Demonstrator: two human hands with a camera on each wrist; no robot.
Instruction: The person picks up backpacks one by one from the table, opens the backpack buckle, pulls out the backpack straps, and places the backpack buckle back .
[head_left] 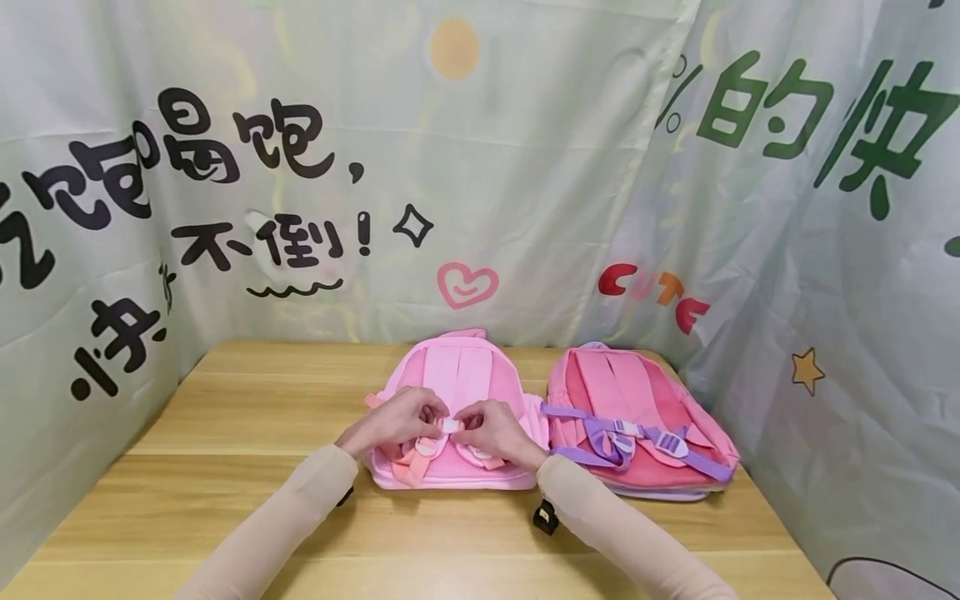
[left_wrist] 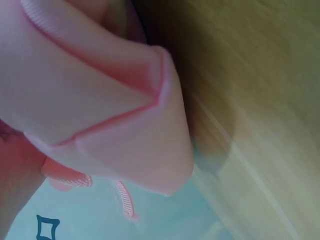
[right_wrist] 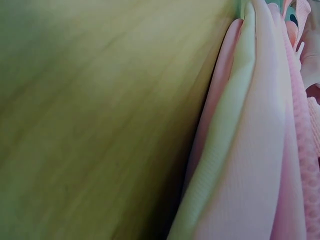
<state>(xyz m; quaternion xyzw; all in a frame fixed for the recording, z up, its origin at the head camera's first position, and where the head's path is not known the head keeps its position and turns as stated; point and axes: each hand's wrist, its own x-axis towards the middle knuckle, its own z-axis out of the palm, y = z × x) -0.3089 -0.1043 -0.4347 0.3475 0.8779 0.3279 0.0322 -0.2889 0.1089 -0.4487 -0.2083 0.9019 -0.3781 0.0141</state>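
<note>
A light pink backpack [head_left: 459, 367] lies on the table with its back panel and shoulder straps facing up. At its middle is a small white buckle [head_left: 450, 425] on peach webbing. My left hand [head_left: 401, 417] pinches the buckle's left side with bent fingers and thumb. From the other side, my right hand [head_left: 495, 429] pinches its right end. A loose peach strap [head_left: 411, 467] hangs below the left hand. The left wrist view is mostly filled by pink backpack fabric [left_wrist: 115, 155]; the right wrist view shows the bag's edge [right_wrist: 250, 150]. Whether the buckle is fastened is hidden by the fingers.
Close on the right lies a darker pink backpack [head_left: 675, 392] with purple straps [head_left: 716, 469] and buckles joined across it. Both bags rest on a wooden table [head_left: 247, 417]. Printed cloth curtains [head_left: 525, 200] stand behind and at both sides.
</note>
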